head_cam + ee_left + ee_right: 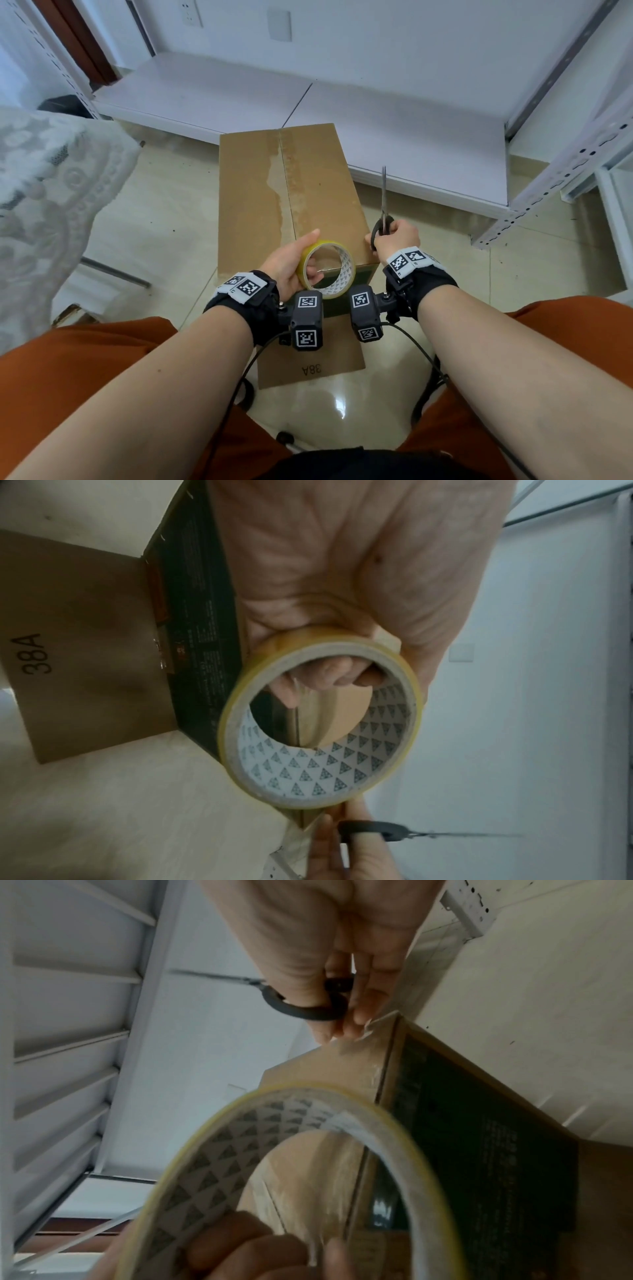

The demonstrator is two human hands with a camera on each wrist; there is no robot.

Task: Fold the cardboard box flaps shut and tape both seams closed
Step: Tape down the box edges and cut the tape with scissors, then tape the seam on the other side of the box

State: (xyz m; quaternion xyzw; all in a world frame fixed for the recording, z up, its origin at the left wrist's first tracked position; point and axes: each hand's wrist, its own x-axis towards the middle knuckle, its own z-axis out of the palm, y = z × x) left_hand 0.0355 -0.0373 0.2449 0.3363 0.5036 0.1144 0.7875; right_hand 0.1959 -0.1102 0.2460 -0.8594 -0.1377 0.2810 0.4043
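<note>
Your left hand (286, 265) is gripping the yellow tape roll (327, 269) at the frame's centre, fingers curling through its core. Your right hand (397, 236) is clutching black scissors (383, 205), blades pointing up-frame. The cardboard box (253, 205) is lying centre-frame, flaps folded shut.

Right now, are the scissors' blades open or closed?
Closed: in the head view the scissors in the right hand show one thin line pointing away, with no gap between blades.

White lace cloth (51, 178) at left, white shelving (342, 113) ahead, glossy tiled floor (154, 212) below.
</note>
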